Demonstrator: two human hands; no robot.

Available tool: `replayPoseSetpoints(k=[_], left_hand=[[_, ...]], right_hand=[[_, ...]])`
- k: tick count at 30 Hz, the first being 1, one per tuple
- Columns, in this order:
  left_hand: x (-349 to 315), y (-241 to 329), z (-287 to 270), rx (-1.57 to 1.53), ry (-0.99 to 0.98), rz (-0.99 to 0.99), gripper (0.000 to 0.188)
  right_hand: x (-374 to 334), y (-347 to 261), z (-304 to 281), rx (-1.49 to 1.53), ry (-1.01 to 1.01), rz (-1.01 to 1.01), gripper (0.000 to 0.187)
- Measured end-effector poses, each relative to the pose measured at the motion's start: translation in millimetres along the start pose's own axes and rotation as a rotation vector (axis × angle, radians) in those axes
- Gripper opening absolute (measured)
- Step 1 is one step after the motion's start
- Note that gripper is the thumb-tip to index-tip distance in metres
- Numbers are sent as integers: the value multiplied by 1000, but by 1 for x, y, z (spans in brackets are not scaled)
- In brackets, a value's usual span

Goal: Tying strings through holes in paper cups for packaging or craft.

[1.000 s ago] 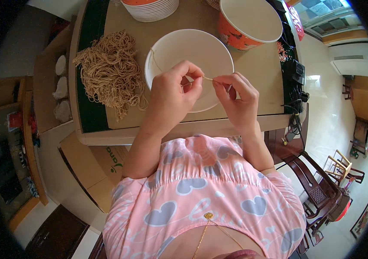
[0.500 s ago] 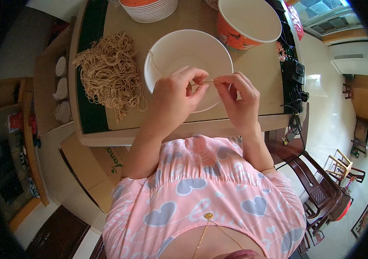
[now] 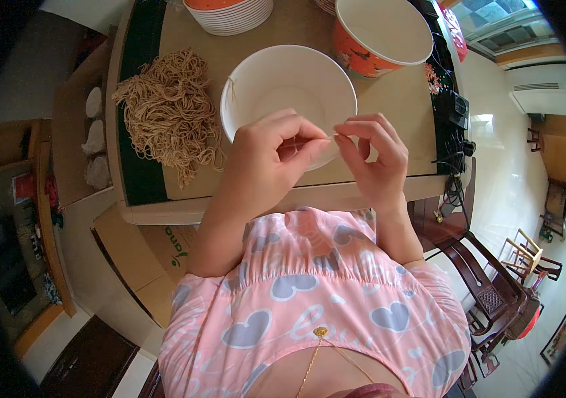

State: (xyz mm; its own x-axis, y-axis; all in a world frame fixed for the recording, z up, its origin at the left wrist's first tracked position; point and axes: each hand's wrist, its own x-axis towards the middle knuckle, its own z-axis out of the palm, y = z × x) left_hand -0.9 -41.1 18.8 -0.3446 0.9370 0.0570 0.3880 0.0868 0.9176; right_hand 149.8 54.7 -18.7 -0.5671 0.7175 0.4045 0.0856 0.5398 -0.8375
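My left hand [image 3: 271,154] and my right hand [image 3: 372,151] meet over the near rim of an empty white bowl [image 3: 283,86]. Both pinch the ends of one thin tan strand [image 3: 331,136] between thumb and forefinger, and the fingertips almost touch. A single loose strand hangs over the bowl's left rim. To the left of the bowl lies a tangled heap of tan strands [image 3: 167,113] on the brown tabletop [image 3: 399,106].
An orange-and-white paper bowl [image 3: 379,36] stands at the back right, a stack of white bowls [image 3: 233,13] at the back. Black cables and a charger [image 3: 457,113] lie at the table's right edge. A cardboard box [image 3: 147,255] sits under the table; wooden chairs [image 3: 495,285] stand at right.
My two hands have drawn closer together, so the strand stretched between them is now short and mostly hidden by the fingertips. The bowl and the heap have not moved.
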Motion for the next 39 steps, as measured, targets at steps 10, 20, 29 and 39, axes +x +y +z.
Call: replayPoseSetpoints(k=[10, 20, 29, 39], left_hand=[[-6, 12, -4, -545, -73, 110, 3], [-3, 39, 4, -355, -210, 178, 30], [20, -34, -43, 376, 311, 67, 31], [22, -117, -24, -266, -25, -319, 26]], right_hand=[[-18, 19, -8, -3, 3, 42, 19], [0, -1, -20, 39, -38, -192, 18], [12, 28, -22, -38, 100, 72, 16], [23, 83, -9, 328, -201, 611, 23]])
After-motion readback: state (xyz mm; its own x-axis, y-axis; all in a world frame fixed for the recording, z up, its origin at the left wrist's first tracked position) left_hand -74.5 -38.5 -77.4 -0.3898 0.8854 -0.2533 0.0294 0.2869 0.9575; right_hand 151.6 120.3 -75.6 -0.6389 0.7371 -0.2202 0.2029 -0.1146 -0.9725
